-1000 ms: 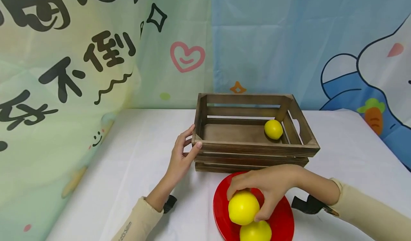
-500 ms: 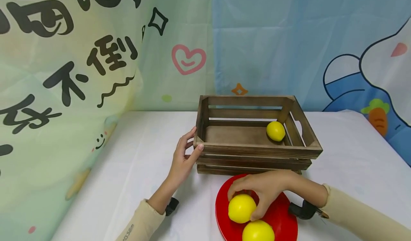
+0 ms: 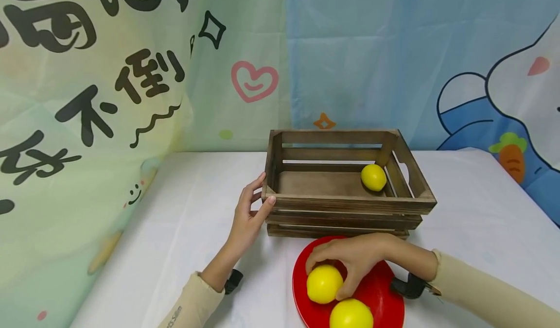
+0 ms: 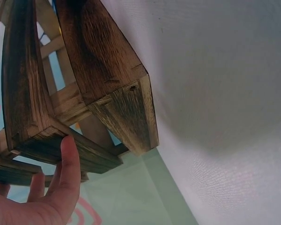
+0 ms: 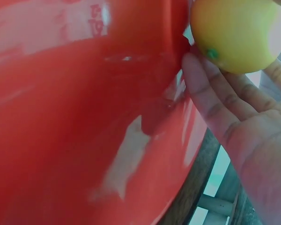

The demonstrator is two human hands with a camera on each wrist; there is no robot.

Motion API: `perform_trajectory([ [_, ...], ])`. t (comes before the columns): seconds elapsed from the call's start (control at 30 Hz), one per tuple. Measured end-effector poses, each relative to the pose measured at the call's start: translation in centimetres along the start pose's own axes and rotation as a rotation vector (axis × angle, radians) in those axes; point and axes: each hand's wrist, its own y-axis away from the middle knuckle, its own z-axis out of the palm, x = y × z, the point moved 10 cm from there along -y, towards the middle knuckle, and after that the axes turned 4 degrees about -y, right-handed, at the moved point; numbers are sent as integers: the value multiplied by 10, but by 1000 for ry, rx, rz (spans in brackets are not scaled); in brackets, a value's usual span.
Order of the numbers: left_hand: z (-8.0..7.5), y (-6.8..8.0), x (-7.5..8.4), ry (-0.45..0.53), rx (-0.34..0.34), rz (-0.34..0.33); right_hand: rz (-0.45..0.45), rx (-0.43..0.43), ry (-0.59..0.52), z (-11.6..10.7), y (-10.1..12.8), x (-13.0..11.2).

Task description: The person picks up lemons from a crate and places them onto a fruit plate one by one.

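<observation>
My right hand (image 3: 356, 260) curls its fingers and thumb round a yellow lemon (image 3: 324, 284) over the red plate (image 3: 387, 299). In the right wrist view the fingers (image 5: 208, 101) lie against this lemon (image 5: 239, 37), whose green stem spot shows. A second lemon (image 3: 351, 314) sits on the plate's near part, cut off by the frame. With fingers and thumb apart, my left hand (image 3: 249, 216) holds the left front corner of a brown slatted wooden crate (image 3: 345, 204). Inside the crate, at the right, lies another lemon (image 3: 374, 177).
The crate stands on a white-covered table (image 3: 197, 221), directly behind the plate. A printed cloth backdrop (image 3: 350, 51) hangs behind the table and along its left side.
The right hand and its lemon have shifted slightly left, and the lemon looks smaller, as if lower over the plate. The left hand stays on the crate corner. The head view shifted a little.
</observation>
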Motion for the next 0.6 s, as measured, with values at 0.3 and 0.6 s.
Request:
perform_trajectory([
  [0.3, 0, 0, 2, 3, -1, -6, -34, 36, -3, 0, 0, 0],
  [0.6, 0, 1, 1, -5, -3, -8, -27, 50, -98, -2, 3, 4],
])
